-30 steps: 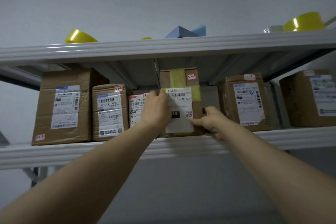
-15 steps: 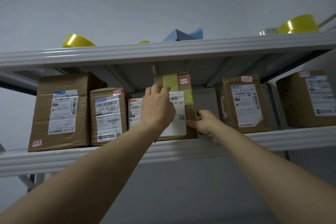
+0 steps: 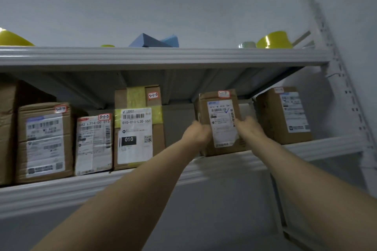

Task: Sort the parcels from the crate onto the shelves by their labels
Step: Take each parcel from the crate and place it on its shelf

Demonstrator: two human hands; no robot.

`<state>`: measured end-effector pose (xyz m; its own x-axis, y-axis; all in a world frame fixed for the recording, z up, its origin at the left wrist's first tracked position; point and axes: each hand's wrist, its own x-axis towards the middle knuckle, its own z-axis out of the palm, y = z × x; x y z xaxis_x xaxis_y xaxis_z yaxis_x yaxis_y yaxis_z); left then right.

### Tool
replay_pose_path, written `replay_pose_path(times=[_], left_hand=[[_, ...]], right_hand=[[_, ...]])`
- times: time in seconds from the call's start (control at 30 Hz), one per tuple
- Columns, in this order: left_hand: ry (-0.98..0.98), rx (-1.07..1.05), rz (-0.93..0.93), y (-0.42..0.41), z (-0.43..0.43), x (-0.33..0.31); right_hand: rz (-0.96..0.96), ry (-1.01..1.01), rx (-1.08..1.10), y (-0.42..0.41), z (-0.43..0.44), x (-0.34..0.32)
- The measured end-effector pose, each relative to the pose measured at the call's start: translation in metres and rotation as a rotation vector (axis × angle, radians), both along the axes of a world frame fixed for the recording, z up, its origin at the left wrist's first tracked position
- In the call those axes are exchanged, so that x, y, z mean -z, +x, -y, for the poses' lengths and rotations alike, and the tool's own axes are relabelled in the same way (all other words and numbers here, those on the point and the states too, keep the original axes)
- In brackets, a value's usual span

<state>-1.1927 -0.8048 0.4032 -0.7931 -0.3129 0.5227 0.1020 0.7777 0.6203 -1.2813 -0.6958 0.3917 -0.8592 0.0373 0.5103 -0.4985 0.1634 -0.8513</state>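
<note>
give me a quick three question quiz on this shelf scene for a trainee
1. True or false: the left hand and the right hand are on opposite sides of the ticked parcel.
2. Which handwritten tag is on the yellow-taped parcel? A) 5-1-6 B) 2-4-9 C) 7-7-7
3. Fill in: the white digits on that parcel's black patch read ___.

Key: 1 true; 2 A; 3 010.
</note>
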Motion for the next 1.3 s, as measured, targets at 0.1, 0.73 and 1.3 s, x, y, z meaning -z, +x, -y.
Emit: replay_pose_path(times=[0.1, 0.73, 1.3], left_hand=[[0.133, 0.034, 0.054, -0.017, -0.003, 0.001], [-0.492, -0.475, 0.008, 0.033, 0.005, 0.031], [-0.632, -0.545, -0.030, 0.031, 0.024, 0.038]], right_hand=[[0.029, 0.064, -0.064, -0.010, -0.001, 0.003], [-0.113, 0.038, -0.235, 0.004, 0.049, 0.012], [-0.138, 0.119, -0.223, 0.002, 0.070, 0.015]])
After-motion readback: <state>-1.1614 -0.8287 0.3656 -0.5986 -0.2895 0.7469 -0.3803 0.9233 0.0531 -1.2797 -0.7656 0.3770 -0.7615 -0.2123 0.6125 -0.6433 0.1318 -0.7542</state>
